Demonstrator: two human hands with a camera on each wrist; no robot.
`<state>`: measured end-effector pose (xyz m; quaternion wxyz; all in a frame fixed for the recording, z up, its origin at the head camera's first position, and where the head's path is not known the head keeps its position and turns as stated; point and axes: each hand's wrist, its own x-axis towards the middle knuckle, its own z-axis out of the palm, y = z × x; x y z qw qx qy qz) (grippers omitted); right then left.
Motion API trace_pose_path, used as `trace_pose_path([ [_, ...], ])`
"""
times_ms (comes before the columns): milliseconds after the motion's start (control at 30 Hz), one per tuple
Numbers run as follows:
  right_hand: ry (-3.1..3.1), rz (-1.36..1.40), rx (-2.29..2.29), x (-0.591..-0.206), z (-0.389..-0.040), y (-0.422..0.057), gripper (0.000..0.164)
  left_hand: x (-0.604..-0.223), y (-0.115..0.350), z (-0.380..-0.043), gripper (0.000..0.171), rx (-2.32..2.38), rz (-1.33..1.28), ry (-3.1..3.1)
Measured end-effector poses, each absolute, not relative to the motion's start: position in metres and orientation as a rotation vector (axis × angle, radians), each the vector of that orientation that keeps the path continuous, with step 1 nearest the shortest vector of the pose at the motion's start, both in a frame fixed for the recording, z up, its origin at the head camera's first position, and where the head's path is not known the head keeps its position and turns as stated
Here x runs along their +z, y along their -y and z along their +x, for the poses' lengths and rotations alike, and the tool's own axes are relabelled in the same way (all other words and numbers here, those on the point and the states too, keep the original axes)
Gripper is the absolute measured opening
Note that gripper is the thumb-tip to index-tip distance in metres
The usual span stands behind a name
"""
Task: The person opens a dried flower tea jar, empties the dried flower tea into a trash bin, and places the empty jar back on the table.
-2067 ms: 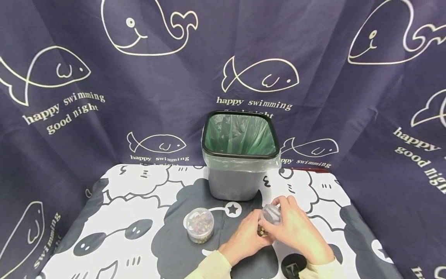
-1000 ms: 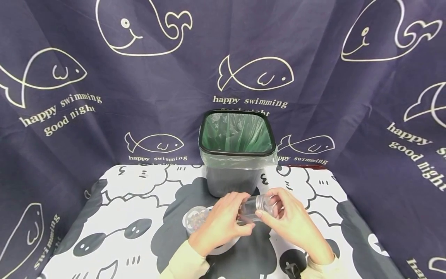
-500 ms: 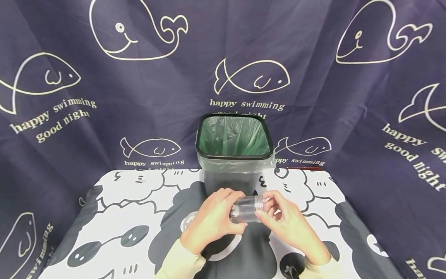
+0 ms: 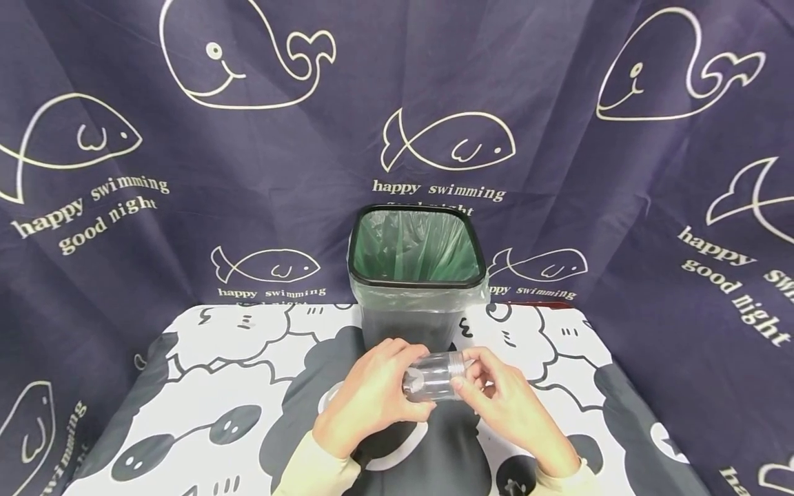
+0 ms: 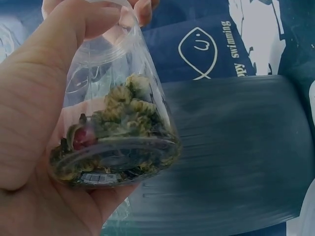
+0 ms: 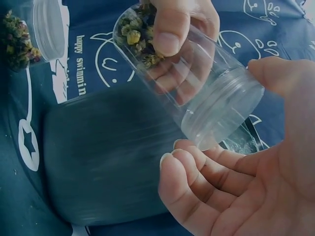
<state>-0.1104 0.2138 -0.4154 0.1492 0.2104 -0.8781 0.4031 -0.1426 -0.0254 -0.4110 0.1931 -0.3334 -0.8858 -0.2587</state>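
My left hand (image 4: 372,393) grips a clear plastic jar (image 4: 428,377) round its lower body, close in front of the bin. The jar lies tilted on its side, its lidded end to the right. Dried flower buds (image 6: 135,35), yellowish and dark with some red, fill the bottom part, as both wrist views show. At the other end my right hand (image 4: 505,399) pinches the clear ridged lid (image 6: 224,110), thumb on one edge and fingertips on the opposite edge. The lid still sits on the jar's mouth.
A grey bin (image 4: 406,327) with a black rim and green liner stands at the back of the table. A second lidded jar (image 6: 17,42) of dried flowers shows in the right wrist view; my left hand hides it in the head view. The patterned cloth (image 4: 205,386) covers the table.
The jar was upright at the right with both hands on it; it has been lifted, tipped sideways and brought left. In the last half second the hands have barely moved.
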Motion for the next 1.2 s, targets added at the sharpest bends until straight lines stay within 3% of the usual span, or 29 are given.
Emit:
trace_pose_path([
  [600,2.527,0.593,1.206,-0.4147,-0.1107,-0.2141,0.022,-0.4129,0.0259,-0.1401,0.058,-0.788,-0.922,2.487],
  [1200,2.446,0.730,1.170,-0.4171,-0.1149,-0.2180,0.032,-0.4119,0.0224,-0.1390,0.049,-0.826,-0.900,2.476],
])
